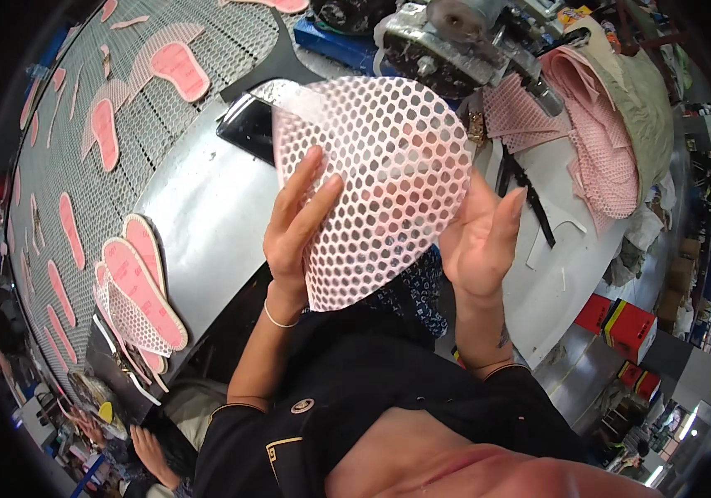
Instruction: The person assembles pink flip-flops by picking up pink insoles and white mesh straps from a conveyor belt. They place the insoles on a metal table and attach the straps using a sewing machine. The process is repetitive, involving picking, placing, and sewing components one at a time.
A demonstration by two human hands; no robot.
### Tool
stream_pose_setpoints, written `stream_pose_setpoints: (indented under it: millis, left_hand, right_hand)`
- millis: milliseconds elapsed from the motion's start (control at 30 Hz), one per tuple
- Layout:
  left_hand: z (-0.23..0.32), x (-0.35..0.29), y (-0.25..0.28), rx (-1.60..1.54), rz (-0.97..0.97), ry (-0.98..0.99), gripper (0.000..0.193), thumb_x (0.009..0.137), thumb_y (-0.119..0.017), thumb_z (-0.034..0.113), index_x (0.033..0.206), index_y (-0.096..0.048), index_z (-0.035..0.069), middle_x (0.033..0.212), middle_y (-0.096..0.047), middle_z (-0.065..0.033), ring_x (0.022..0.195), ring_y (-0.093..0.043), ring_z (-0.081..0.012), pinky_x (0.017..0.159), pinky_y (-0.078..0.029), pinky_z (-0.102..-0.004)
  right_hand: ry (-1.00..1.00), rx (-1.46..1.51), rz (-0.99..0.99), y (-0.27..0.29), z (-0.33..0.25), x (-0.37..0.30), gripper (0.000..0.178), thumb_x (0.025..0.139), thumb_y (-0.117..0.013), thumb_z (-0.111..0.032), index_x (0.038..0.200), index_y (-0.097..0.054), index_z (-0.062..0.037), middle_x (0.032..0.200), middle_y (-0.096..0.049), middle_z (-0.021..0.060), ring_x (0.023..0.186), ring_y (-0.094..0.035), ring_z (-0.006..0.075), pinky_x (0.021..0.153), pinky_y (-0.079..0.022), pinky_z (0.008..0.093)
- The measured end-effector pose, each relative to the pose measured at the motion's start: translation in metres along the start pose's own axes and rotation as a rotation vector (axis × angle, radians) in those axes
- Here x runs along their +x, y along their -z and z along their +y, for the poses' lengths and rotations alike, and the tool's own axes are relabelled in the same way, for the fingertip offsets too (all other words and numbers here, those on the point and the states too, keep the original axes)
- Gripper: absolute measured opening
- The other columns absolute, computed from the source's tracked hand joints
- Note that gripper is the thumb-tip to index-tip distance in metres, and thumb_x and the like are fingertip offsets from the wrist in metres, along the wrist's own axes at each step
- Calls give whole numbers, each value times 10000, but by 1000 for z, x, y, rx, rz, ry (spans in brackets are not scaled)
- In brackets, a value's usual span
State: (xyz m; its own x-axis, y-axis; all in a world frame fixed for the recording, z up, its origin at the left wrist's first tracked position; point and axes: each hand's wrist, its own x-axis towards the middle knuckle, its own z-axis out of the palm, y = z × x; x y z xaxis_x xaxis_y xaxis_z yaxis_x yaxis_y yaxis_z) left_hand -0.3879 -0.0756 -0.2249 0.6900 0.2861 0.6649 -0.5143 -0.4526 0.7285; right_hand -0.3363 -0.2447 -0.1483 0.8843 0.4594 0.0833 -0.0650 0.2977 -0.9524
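Observation:
A large rounded piece of pale pink mesh with many round holes (380,183) is held up in front of me, over the metal table's edge. My left hand (296,216) grips its left edge, two fingers lying across the front face; the thumb is hidden. At the right edge, my right hand (476,236) supports it from behind. The right thumb stands up free of the mesh, and the other fingers show faintly through the holes. Partly behind the piece lies a black, glossy phone-like slab (248,126).
A grey mesh belt (136,178) on the left carries several pink insoles (180,70). More insoles (144,290) are stacked on the metal table (206,195). A machine (438,54) stands at the back. Folded pink mesh (600,141) lies at right. A co-worker's hand (152,455) shows lower left.

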Motion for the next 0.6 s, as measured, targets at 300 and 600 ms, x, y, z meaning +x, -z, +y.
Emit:
stream_pose_setpoints:
  millis: [300, 600]
  left_hand:
    - [3, -6, 13, 114, -52, 28, 344, 728, -707, 14, 1072, -687, 21, 1329, -508, -206, 1208, -533, -302, 1033, -441, -371]
    - [2, 4, 41, 405, -91, -126, 389, 763, -694, 42, 1150, -657, 30, 1329, -512, -217, 1207, -524, -348, 1018, -429, -412]
  right_hand:
    - [-103, 74, 24, 13, 4, -1, 961, 927, -149, -686, 1365, -333, 149, 1316, -519, 238, 1176, -554, 287, 1030, -384, 360]
    - [-120, 101, -19, 23, 33, 10, 789, 968, -198, -580, 1345, -413, 79, 1092, -641, 225, 894, -646, 238, 811, -484, 339]
